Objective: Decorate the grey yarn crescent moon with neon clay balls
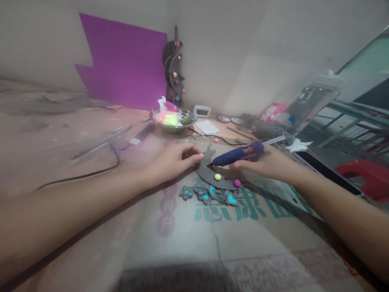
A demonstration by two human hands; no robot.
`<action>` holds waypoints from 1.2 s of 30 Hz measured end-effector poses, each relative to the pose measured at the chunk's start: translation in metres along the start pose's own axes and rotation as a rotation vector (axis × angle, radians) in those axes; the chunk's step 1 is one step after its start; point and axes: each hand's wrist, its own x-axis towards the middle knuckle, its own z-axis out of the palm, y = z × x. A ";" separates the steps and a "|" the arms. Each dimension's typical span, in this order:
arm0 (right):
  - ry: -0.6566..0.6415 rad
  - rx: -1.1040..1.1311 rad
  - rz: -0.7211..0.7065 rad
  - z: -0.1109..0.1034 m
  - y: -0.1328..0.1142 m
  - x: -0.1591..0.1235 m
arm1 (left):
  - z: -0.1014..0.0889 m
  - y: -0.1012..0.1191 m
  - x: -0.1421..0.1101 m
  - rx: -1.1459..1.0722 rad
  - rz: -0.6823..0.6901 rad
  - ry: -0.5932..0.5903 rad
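Note:
A grey yarn-covered crescent (209, 172) lies on the printed cardboard, with a yellow-green ball (218, 177) and a magenta ball (237, 183) on its lower curve. My left hand (179, 160) pinches its left edge between thumb and fingers; a pale spot at the fingertips is too small to make out. In my right hand (267, 162) is a blue hot glue gun (238, 155), its black nozzle at the crescent's surface and a glue stick (275, 140) jutting from its back. Just below the crescent lie grey yarn flower and leaf shapes (203, 194) with turquoise filling.
Behind my hands stands a bowl (174, 126) of coloured balls in bags. A small digital clock (202, 111), white paper (207, 127) and grey yarn (267, 132) are nearby. A purple sheet (127, 65) leans on the wall beside a hanging crescent decoration (174, 73). A phone (328, 172) lies right.

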 end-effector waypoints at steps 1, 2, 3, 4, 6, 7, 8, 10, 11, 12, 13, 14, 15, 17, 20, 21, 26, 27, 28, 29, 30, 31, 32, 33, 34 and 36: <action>-0.001 0.000 0.000 0.000 -0.001 0.000 | 0.000 0.000 0.000 0.001 -0.002 -0.002; -0.006 0.005 -0.002 -0.001 -0.002 0.000 | 0.000 0.001 0.000 0.001 -0.003 -0.003; -0.009 0.014 -0.003 -0.001 -0.003 0.000 | 0.000 0.001 0.000 0.002 -0.003 -0.003; -0.009 0.024 -0.005 -0.001 -0.004 -0.001 | 0.000 0.001 0.000 0.001 -0.003 -0.002; -0.002 0.046 -0.020 -0.001 -0.006 -0.001 | 0.000 0.000 0.000 0.001 0.000 -0.004; 0.007 0.055 -0.032 -0.001 -0.006 -0.001 | 0.000 0.000 0.000 0.001 0.003 -0.004; 0.015 0.061 -0.043 0.000 -0.006 -0.001 | 0.000 0.000 0.000 0.003 0.006 -0.004; 0.026 0.066 -0.054 0.000 -0.007 -0.001 | 0.000 0.000 0.000 0.007 0.013 -0.005; 0.026 0.059 -0.056 0.000 -0.007 0.000 | 0.000 0.000 0.000 0.010 0.015 -0.004; 0.029 0.047 -0.056 0.000 -0.007 0.000 | 0.000 0.000 0.000 0.012 0.016 -0.004; 0.033 0.033 -0.057 0.000 -0.008 0.000 | 0.000 0.000 0.000 0.013 0.016 -0.004; 0.038 0.018 -0.058 0.000 -0.009 0.000 | -0.001 0.000 0.000 0.014 0.016 -0.004; 0.046 0.005 -0.061 0.000 -0.009 0.001 | -0.001 -0.001 0.000 0.013 0.016 -0.004; 0.067 -0.012 -0.066 -0.001 -0.010 0.001 | -0.001 -0.001 0.000 0.012 0.018 -0.003; 0.075 -0.025 -0.068 -0.002 -0.010 0.001 | -0.001 -0.001 0.000 0.013 0.018 -0.002; 0.066 -0.027 -0.066 -0.003 -0.010 0.001 | -0.001 -0.001 0.000 0.013 0.016 -0.001; -0.007 -0.011 -0.006 -0.006 -0.007 -0.003 | 0.000 0.001 0.000 0.004 0.012 -0.005; -0.016 -0.017 0.012 -0.007 -0.007 -0.005 | 0.000 0.001 0.000 0.006 0.010 -0.007; -0.017 -0.029 0.026 -0.007 -0.008 -0.006 | -0.001 0.001 0.000 0.009 0.007 -0.008; -0.017 -0.048 0.034 -0.008 -0.010 -0.007 | -0.001 0.001 -0.001 0.013 0.004 -0.009; -0.021 -0.073 0.036 -0.008 -0.012 -0.009 | -0.001 0.001 -0.001 0.016 0.001 -0.010; -0.031 -0.105 0.032 -0.009 -0.014 -0.010 | -0.001 0.001 -0.001 0.017 0.001 -0.013; -0.039 -0.143 0.021 -0.010 -0.016 -0.011 | -0.001 0.001 -0.001 0.017 0.001 -0.013; -0.042 -0.182 0.001 -0.010 -0.018 -0.011 | -0.001 0.001 -0.001 0.018 0.002 -0.012; -0.039 -0.221 -0.025 -0.010 -0.020 -0.012 | -0.001 0.001 -0.001 0.019 0.004 -0.009; -0.002 -0.289 -0.091 -0.011 -0.021 -0.013 | -0.001 0.001 -0.001 0.027 0.012 -0.004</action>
